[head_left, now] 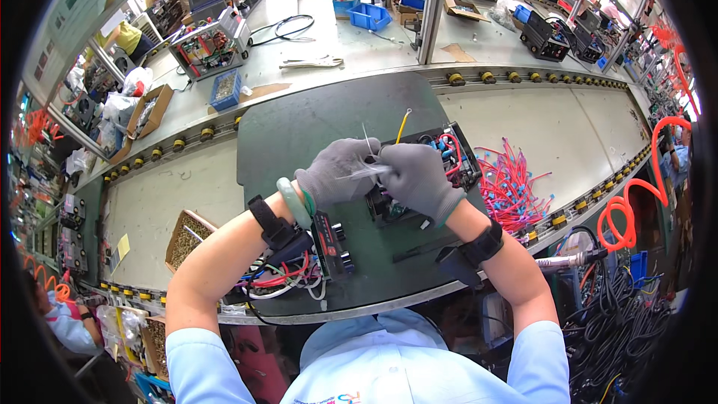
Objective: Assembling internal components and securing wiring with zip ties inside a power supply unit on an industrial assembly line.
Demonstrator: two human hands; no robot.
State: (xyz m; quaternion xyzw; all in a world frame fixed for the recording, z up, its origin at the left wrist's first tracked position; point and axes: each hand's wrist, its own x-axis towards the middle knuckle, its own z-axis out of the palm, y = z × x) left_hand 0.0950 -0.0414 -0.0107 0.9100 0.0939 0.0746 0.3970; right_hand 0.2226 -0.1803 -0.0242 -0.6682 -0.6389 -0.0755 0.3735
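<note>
My grey-gloved left hand (338, 168) and right hand (420, 176) meet over a dark green board (277, 127), fingers closed. Between them are thin whitish strips (365, 173) that look like cable ties; the fingertips partly hide them. Just beyond the right hand, a yellow wire with a ring terminal (404, 126) sticks up. Under and beside that hand lies an open electrical unit (465, 157) with red wires and boards, partly covered by my hands. A black front panel with knobs (329, 245) stands near my left wrist, with red and white wires (288, 278) beside it.
A heap of red wires with terminals (512, 187) lies on the right. At the left sits a cardboard box of small parts (187, 239). Roller tracks (523, 77) run along the far side. Blue bins (370, 16) stand beyond, and a coiled orange hose (619, 217) hangs at the right.
</note>
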